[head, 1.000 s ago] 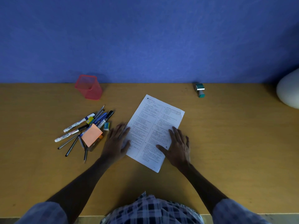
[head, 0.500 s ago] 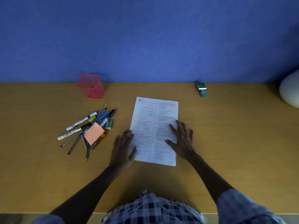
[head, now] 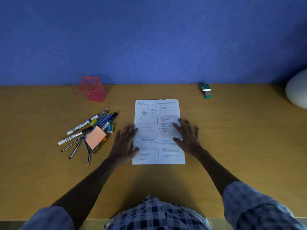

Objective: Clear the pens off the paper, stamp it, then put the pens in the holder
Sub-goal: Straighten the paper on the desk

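1. Paper lies square to the person in the middle of the frame, flat on the surface, with nothing on top of it; the pens look already cleared off, so stamping is probably the step in hand.
2. Left hand rests flat with fingers spread wide, its fingertips over the sheet's left edge; right hand lies the same way on the right half. Neither holds anything. Both seem to be pinning and straightening the sheet for the stamp.
3. Stamp lies on its side at the upper right, near the wall and well apart from the sheet, untouched.
4. Pens lie in one loose heap at the left of the frame, just beside the left hand. Roughly ten can be made out, counting markers and thin pens; overlaps prevent an exact count.
5. One orange sticky pad sits on the heap, and two small erasers lie among it.
6. One pink mesh holder stands above the heap, with nothing visible inside.
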The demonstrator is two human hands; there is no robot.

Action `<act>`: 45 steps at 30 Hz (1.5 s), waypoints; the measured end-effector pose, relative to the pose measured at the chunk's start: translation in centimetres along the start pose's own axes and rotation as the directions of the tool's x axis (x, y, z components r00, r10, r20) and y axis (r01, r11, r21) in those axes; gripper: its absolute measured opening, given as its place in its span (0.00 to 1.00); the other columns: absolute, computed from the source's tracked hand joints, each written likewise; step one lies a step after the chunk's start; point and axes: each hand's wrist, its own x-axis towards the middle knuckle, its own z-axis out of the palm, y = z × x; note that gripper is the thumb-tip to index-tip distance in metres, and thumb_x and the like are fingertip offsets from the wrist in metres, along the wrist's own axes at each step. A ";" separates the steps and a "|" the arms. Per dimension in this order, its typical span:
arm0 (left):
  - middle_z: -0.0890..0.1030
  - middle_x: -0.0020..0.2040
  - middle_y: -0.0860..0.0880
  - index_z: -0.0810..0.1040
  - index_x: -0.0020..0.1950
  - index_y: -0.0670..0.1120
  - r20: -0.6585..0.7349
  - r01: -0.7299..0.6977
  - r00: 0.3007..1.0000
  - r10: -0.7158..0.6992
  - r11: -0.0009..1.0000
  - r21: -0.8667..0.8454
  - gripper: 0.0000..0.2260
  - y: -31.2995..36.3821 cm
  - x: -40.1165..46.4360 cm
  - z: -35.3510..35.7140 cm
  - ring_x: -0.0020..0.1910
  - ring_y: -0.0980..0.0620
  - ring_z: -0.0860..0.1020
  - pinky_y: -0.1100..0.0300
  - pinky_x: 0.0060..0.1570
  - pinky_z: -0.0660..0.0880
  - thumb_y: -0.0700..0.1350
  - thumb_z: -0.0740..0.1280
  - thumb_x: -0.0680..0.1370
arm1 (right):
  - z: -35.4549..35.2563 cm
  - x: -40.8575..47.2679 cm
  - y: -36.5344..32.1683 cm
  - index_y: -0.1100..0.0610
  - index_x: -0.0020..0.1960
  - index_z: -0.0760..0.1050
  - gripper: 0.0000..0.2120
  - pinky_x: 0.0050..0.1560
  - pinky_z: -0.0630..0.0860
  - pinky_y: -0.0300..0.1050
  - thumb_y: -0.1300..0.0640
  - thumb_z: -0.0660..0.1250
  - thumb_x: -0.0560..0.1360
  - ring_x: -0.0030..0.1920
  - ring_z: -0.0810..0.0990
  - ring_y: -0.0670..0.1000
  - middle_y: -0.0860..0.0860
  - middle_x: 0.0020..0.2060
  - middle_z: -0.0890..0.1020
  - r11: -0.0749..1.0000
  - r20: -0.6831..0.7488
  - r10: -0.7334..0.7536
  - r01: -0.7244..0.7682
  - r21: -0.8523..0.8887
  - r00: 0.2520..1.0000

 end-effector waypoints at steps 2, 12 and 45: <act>0.45 0.81 0.50 0.49 0.80 0.50 0.009 0.001 1.000 -0.001 1.000 -0.014 0.39 0.0 0.1 -0.1 0.80 0.50 0.42 0.43 0.76 0.41 0.60 0.62 0.75 | -0.1 0.1 0.1 0.46 0.78 0.53 0.32 0.73 0.41 0.70 0.47 0.62 0.78 0.79 0.41 0.53 0.49 0.79 0.46 1.000 0.012 -0.013 0.013 -0.002 1.000; 0.40 0.80 0.53 0.47 0.80 0.51 0.018 0.005 1.000 -0.004 1.000 -0.024 0.38 -0.2 0.2 0.0 0.79 0.52 0.39 0.46 0.76 0.38 0.59 0.60 0.75 | 0.2 0.0 0.5 0.47 0.78 0.54 0.32 0.74 0.42 0.68 0.47 0.62 0.78 0.79 0.43 0.52 0.49 0.79 0.48 0.999 -0.013 -0.042 0.042 0.005 0.999; 0.53 0.81 0.49 0.52 0.80 0.48 -0.098 0.061 0.994 -0.055 0.996 0.062 0.32 -1.1 2.7 0.1 0.80 0.50 0.50 0.41 0.77 0.49 0.64 0.49 0.81 | -6.0 5.6 4.1 0.56 0.69 0.72 0.22 0.55 0.78 0.55 0.49 0.65 0.76 0.54 0.82 0.58 0.54 0.65 0.77 0.944 -0.416 0.327 -0.268 0.195 0.848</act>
